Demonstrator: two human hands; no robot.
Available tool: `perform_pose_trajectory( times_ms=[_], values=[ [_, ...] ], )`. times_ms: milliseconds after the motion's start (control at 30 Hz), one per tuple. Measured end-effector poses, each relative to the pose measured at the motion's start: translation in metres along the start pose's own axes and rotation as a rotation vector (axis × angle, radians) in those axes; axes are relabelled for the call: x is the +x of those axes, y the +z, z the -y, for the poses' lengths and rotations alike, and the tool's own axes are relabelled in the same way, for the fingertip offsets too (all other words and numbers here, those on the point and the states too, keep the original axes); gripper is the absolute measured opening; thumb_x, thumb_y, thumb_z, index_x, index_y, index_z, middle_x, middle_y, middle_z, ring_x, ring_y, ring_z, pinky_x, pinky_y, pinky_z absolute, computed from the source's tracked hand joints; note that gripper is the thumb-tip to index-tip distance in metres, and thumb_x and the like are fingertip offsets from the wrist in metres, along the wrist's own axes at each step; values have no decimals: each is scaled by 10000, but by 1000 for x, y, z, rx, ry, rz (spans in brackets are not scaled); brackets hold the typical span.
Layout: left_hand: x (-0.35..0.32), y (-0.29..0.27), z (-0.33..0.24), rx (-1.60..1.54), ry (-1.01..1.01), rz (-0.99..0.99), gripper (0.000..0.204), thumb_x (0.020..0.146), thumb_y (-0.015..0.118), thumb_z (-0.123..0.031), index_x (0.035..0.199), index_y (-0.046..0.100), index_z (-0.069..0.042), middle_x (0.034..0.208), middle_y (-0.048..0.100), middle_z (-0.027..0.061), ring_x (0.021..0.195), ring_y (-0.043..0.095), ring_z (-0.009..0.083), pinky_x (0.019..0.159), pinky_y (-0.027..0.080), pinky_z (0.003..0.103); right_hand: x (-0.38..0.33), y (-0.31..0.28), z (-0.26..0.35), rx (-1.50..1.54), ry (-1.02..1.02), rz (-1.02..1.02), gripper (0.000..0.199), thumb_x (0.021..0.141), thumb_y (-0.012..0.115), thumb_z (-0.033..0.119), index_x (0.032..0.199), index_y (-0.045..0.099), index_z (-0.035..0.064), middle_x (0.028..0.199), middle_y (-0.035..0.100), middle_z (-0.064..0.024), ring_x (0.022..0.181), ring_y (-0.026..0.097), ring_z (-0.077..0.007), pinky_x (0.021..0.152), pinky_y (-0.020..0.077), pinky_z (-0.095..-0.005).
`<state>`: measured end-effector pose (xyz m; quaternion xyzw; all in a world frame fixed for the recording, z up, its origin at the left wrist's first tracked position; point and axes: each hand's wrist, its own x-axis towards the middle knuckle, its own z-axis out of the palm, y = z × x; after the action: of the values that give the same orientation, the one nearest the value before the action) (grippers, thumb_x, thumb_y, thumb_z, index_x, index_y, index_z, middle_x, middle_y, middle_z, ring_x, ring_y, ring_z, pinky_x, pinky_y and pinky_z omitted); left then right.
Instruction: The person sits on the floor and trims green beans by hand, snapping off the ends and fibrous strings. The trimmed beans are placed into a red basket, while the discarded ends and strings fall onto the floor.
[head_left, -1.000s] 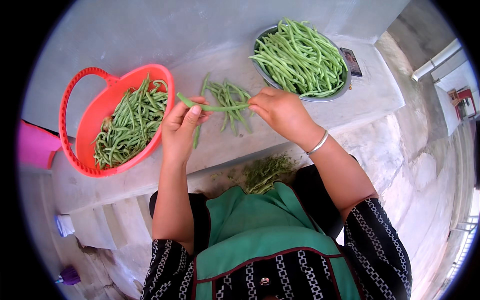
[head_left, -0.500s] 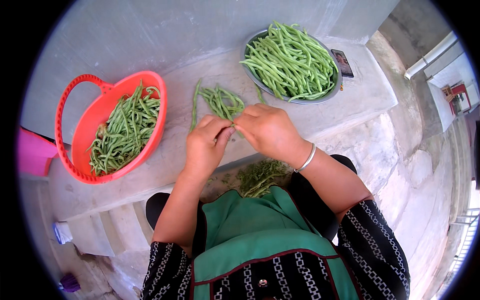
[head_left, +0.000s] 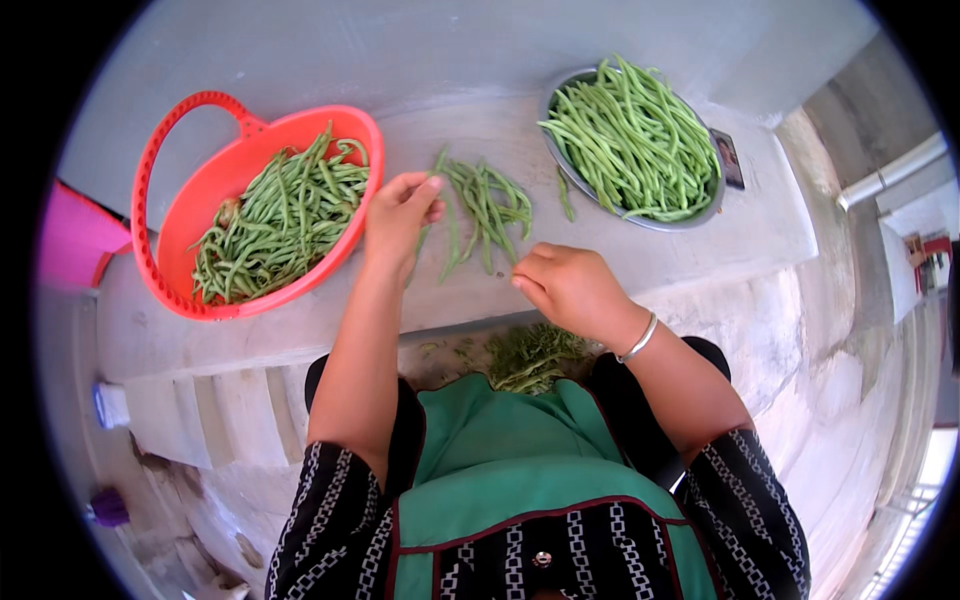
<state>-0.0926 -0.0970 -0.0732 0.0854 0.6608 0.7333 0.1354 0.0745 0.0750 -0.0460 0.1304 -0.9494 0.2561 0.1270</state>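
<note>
Beans [head_left: 485, 205] in a small loose heap lie on the concrete ledge [head_left: 700, 240] between our hands. Our left hand [head_left: 400, 215] pinches one bean; our right hand [head_left: 570, 285] is curled closed, contents unclear. We judge the work about half done: the red basket [head_left: 170, 240] holds many, the metal bowl [head_left: 712, 195] stays heaped. Trimmings [head_left: 530, 355] gather below; nothing blocks us.

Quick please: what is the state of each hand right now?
Left hand: pinched shut on a green bean.
Right hand: loosely curled; cannot tell whether it holds anything.
</note>
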Motion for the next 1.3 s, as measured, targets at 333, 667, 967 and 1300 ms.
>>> perform_pose_trajectory(
  times_ms=[333, 667, 967, 1300],
  values=[
    [-35, -7, -14, 455, 222, 139, 113, 863, 621, -84, 945, 640, -9, 780, 628, 22, 602, 561, 80, 567, 471, 248, 25, 38, 16, 14, -106, 398, 138, 838, 623, 205, 865, 643, 71, 781, 596, -93, 691, 583, -291, 612, 467, -377],
    [-35, -177, -82, 48, 319, -527, 156, 889, 558, -45, 1021, 630, -3, 856, 650, 43, 709, 603, 97, 618, 485, 231, 239, 99, 95, 29, -333, 178, 102, 816, 570, 145, 834, 654, 91, 803, 613, -97, 783, 607, -300, 666, 481, -415],
    [-46, -195, -94, -73, 354, -524, 138, 886, 576, -48, 1005, 636, -11, 866, 647, 42, 728, 605, 93, 637, 488, 220, 286, 137, 91, -33, -403, 108, 128, 779, 640, 35, 906, 657, 26, 860, 602, -91, 824, 615, -227, 728, 495, -311],
    [-56, -98, -96, 136, 519, -128, 253, 794, 709, -79, 1039, 650, -56, 874, 630, 10, 668, 524, 68, 577, 424, 200, 180, -12, 104, 937, 72, -43, 128, 859, 641, 78, 947, 590, 0, 829, 622, -20, 779, 603, -85, 689, 495, -232]
  ],
)
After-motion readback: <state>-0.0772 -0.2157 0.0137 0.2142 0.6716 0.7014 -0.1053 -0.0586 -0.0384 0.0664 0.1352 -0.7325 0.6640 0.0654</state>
